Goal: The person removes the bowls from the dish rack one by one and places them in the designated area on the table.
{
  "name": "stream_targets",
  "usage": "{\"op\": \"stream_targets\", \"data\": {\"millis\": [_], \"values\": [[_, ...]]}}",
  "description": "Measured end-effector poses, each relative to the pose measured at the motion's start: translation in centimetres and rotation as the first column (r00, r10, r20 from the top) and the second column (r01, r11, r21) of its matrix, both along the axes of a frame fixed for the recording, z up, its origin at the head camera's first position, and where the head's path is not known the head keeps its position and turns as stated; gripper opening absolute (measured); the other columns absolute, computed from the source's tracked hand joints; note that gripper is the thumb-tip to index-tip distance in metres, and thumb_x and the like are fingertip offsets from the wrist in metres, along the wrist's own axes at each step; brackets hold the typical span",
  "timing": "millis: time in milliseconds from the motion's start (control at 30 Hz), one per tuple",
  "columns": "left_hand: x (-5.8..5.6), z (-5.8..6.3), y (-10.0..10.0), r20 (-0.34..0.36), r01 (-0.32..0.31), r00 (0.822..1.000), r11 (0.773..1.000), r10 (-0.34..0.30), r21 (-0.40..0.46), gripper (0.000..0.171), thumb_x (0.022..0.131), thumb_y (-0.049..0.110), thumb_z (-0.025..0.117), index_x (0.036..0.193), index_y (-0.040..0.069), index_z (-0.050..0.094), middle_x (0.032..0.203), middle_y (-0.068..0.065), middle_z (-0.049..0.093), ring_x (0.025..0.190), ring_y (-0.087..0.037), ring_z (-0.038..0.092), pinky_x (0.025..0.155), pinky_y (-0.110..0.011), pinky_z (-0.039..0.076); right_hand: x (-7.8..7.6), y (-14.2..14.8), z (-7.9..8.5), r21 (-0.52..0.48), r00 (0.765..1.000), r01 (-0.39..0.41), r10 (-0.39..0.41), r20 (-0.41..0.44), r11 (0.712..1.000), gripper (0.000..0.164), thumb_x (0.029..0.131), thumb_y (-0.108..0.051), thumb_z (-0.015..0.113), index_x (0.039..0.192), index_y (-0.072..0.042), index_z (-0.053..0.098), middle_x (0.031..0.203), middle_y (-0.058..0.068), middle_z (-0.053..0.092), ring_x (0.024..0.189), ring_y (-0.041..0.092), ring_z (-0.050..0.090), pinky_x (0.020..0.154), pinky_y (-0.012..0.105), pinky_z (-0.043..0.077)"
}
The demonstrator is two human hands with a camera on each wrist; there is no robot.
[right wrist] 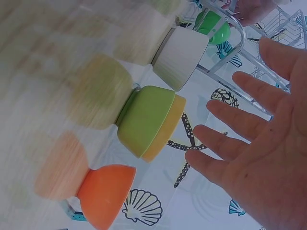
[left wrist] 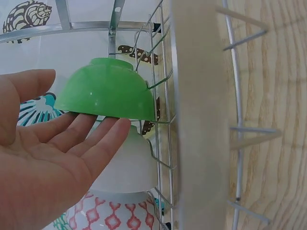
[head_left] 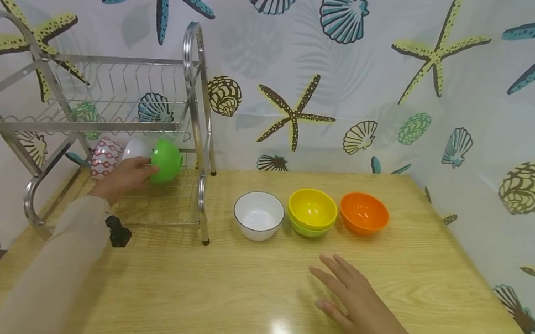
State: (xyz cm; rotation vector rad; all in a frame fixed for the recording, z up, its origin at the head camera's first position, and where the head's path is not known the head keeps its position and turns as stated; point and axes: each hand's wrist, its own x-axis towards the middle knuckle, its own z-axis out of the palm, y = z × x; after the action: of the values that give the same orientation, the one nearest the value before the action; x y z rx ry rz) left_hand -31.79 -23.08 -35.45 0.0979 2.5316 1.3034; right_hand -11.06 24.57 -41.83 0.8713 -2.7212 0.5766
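In the head view my left hand reaches into the lower tier of a metal dish rack beside a green bowl standing on its side. The left wrist view shows that hand's fingers extended at the green bowl's rim, with the thumb apart from its outer side. A plain white bowl and a red-patterned bowl stand beyond the green one. My right hand hovers over the table with fingers spread, holding nothing, in front of the bowls there.
On the wooden table stand a dark-rimmed white bowl, a yellow bowl nested in a light-green bowl, and an orange bowl. A shell-and-starfish-patterned curtain hangs behind and at the right.
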Motion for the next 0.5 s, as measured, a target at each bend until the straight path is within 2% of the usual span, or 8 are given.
{"op": "stream_targets", "data": {"millis": [233,367,500], "values": [[-0.2,-0.5,0.2,-0.032,-0.05,0.998,0.997,0.048,-0.066,0.066,0.103,0.037,0.037,0.146,-0.011,0.02,0.143,-0.03,0.035,0.128,-0.045,0.039,0.108,-0.057,0.033,0.0,0.1,-0.1,0.001,1.0,0.008,-0.008,-0.001,1.0,0.053,0.092,-0.03,0.065,0.14,-0.02,0.049,0.149,0.011,0.039,0.136,0.041,0.034,0.103,0.061,0.036],[-0.3,-1.0,0.1,-0.057,-0.087,0.995,0.995,0.084,-0.05,0.065,0.103,0.035,0.036,0.143,-0.014,0.024,0.14,-0.032,0.036,0.126,-0.042,0.039,0.107,-0.056,0.034,0.1,0.2,-0.1,-0.004,1.0,0.012,-0.012,0.013,1.0,0.052,0.092,-0.03,0.065,0.14,-0.02,0.049,0.148,0.012,0.04,0.136,0.041,0.034,0.103,0.061,0.037],[-0.6,-1.4,0.1,-0.04,-0.135,0.99,0.991,0.135,-0.008,0.065,0.104,0.035,0.036,0.142,-0.016,0.022,0.14,-0.034,0.035,0.125,-0.042,0.04,0.108,-0.053,0.035,0.1,0.3,-0.1,-0.001,0.999,0.019,-0.019,0.033,1.0,0.051,0.093,-0.031,0.064,0.14,-0.02,0.049,0.149,0.012,0.039,0.137,0.041,0.033,0.103,0.059,0.037]]}}
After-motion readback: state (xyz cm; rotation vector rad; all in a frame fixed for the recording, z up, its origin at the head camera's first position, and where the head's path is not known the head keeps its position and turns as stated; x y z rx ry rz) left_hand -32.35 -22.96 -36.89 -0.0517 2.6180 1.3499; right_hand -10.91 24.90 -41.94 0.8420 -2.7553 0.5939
